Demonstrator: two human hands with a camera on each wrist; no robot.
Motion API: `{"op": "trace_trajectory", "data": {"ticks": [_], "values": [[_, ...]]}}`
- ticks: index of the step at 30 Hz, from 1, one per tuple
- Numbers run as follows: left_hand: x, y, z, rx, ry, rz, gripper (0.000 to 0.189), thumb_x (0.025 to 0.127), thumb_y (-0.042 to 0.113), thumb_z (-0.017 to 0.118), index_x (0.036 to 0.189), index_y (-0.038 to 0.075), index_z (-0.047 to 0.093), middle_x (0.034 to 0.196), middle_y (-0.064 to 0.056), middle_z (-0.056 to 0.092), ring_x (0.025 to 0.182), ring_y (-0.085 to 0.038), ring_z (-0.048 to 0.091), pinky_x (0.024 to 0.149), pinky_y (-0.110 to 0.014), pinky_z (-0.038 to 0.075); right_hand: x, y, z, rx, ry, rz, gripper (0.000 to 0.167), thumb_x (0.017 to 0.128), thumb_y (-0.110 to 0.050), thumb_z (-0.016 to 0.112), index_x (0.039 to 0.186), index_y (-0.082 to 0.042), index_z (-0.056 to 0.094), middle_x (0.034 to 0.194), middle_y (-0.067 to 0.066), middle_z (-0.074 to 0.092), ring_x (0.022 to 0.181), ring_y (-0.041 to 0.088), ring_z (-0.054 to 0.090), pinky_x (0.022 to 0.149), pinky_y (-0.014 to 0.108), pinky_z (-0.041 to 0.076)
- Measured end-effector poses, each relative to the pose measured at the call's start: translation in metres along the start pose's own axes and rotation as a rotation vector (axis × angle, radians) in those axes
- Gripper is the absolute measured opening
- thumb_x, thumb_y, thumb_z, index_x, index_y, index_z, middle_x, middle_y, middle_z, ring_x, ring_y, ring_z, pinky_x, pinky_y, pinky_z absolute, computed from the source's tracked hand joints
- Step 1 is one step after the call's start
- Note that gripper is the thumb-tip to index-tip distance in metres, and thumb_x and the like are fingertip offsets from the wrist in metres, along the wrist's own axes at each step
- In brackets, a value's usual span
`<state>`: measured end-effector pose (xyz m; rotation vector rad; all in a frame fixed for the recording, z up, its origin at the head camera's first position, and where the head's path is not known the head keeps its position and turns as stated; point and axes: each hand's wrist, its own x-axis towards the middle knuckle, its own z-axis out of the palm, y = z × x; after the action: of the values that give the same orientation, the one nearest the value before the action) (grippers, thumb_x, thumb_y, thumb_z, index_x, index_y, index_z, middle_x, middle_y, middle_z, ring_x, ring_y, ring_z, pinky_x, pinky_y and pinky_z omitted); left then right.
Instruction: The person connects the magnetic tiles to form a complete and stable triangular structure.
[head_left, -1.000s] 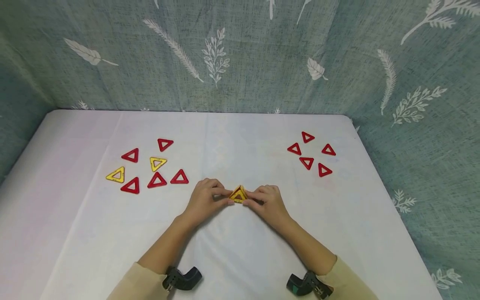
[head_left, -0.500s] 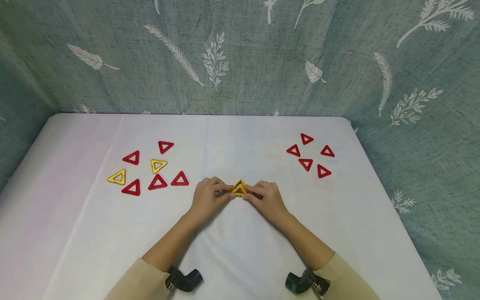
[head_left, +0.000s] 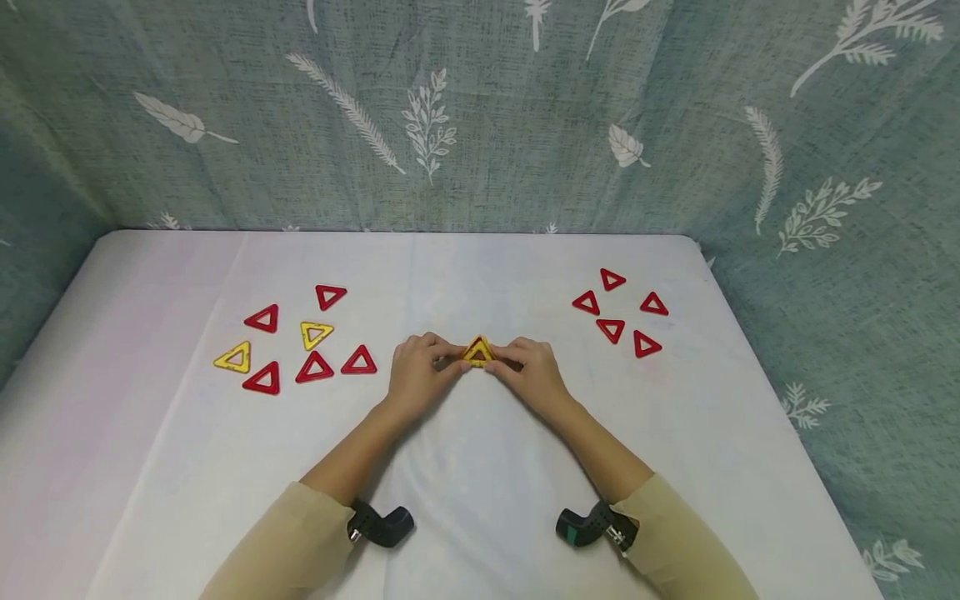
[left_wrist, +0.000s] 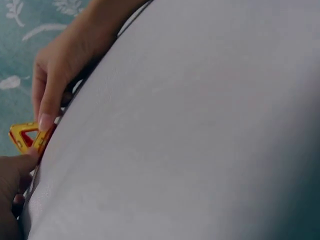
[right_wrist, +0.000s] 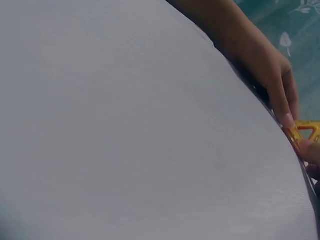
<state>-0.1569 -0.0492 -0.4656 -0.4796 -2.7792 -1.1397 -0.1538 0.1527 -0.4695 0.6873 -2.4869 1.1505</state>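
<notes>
In the middle of the table, both hands hold a small pyramid of triangular magnetic tiles (head_left: 477, 363), a yellow tile facing me and red showing inside it. My left hand (head_left: 420, 372) pinches its left side between thumb and fingers. From the right, my right hand (head_left: 534, 371) pinches the other side the same way. The left wrist view catches the yellow tile frame (left_wrist: 21, 129) at its left edge, both thumbs against its lower corners. At the right wrist view's edge the pyramid is partly cut off. Its far side is hidden.
Left of the hands lie several loose red triangle tiles (head_left: 314, 367) and two yellow ones, one a yellow triangle (head_left: 234, 357) farthest left. A second group of smaller-looking red triangles (head_left: 611, 330) lies at the right. A leaf-patterned green curtain (head_left: 510, 125) hangs behind the white table (head_left: 480, 275).
Both hands have moved forward, away from the body, carrying the pyramid with them. Their pinch on it stays the same. The loose tiles have kept their places.
</notes>
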Motion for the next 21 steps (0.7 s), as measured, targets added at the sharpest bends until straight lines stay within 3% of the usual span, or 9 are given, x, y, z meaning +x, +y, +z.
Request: {"op": "trace_trajectory", "data": {"ticks": [11,18,21], "values": [[0.042,-0.011,0.001,0.011,-0.027,-0.022,0.029,0.087,0.029,0.068,0.111,0.013,0.071,0.096,-0.005,0.063,0.085,-0.022,0.049,0.081,-0.041,0.033,0.037,0.022,0.003,-0.016,-0.015,0.105,0.028,0.079,-0.015,0.076,0.102,0.0,0.072,0.081,0.011,0.069,0.064,0.016,0.056,0.058,0.021,0.04],[0.066,-0.014,0.0,0.077,-0.027,-0.071,0.032,0.089,0.032,0.065,0.116,0.016,0.069,0.102,-0.006,0.062,0.091,-0.024,0.051,0.087,-0.042,0.034,0.06,0.034,0.004,-0.034,-0.045,0.203,0.029,0.083,-0.022,0.073,0.107,-0.005,0.072,0.084,0.01,0.069,0.065,0.014,0.052,0.06,0.022,0.037],[0.075,-0.016,0.001,0.113,-0.056,-0.079,0.034,0.092,0.034,0.061,0.121,0.018,0.066,0.105,-0.006,0.061,0.094,-0.024,0.05,0.091,-0.043,0.033,0.067,0.038,0.004,-0.066,-0.055,0.248,0.031,0.084,-0.026,0.071,0.11,-0.009,0.071,0.084,0.008,0.068,0.065,0.014,0.051,0.062,0.023,0.036]]}}
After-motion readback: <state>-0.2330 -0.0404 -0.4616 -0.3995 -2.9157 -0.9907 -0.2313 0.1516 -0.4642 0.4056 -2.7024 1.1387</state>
